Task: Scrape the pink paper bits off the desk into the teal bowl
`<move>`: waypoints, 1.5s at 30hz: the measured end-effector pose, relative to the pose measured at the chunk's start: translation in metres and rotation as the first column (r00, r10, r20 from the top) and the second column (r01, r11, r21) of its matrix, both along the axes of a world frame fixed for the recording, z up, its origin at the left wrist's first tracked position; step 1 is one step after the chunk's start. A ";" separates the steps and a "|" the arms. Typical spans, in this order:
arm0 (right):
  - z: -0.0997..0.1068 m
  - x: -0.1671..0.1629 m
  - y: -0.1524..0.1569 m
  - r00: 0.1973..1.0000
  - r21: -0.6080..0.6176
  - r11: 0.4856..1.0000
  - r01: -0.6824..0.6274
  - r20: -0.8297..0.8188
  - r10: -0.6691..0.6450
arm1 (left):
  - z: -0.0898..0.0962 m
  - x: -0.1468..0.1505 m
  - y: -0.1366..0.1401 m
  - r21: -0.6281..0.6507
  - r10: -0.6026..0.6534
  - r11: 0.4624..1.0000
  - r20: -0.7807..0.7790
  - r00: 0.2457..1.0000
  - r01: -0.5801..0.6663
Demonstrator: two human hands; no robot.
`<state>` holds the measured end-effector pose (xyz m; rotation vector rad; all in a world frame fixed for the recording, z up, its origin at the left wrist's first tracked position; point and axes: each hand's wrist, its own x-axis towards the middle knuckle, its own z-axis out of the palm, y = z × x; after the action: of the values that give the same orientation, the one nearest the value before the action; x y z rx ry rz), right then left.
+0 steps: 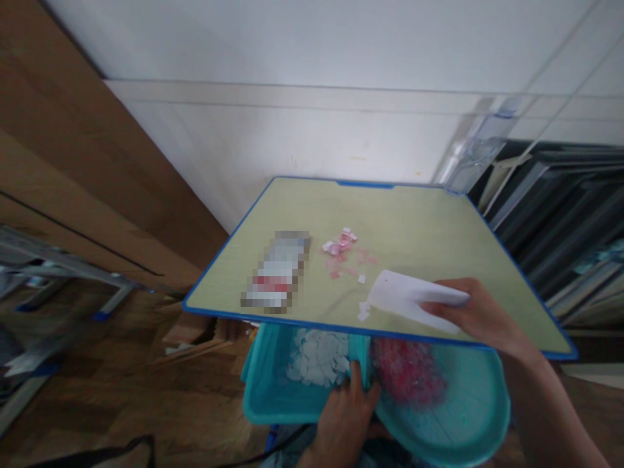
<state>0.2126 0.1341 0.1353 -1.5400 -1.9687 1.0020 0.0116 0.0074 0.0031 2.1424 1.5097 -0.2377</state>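
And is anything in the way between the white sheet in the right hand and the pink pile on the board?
Only small bits: a white square near the edge of the white sheet in the right hand, and loose pink scraps in front of the pink pile. Nothing taller shows.

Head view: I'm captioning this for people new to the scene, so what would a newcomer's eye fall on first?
Probably the red pile in the round teal tray, at the table's near edge. Next might come the white sheet, bent in the grip of the right hand over the table's near right part. The white pieces in the teal bin, left of the tray, also stand out.
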 end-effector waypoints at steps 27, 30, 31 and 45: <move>-0.009 -0.013 0.019 0.972 0.200 0.953 0.227 0.011 -0.234 | 0.008 0.000 0.002 -0.037 0.000 0.999 0.001 1.000 0.000; -0.009 -0.011 0.019 0.967 0.226 0.941 0.251 -0.005 -0.256 | 0.009 0.001 0.003 -0.033 -0.007 0.999 0.003 1.000 0.007; -0.009 -0.011 0.018 0.971 0.214 0.948 0.237 -0.014 -0.239 | 0.009 0.001 0.003 -0.035 -0.008 0.999 0.004 1.000 0.008; -0.009 -0.018 0.012 0.986 0.180 0.970 0.166 -0.003 -0.168 | 0.006 0.000 0.001 -0.031 0.001 1.000 -0.010 1.000 -0.002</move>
<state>0.1947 0.1459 0.1266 -1.5831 -1.8459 0.7273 0.0116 0.0082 0.0091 2.1184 1.5035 -0.2704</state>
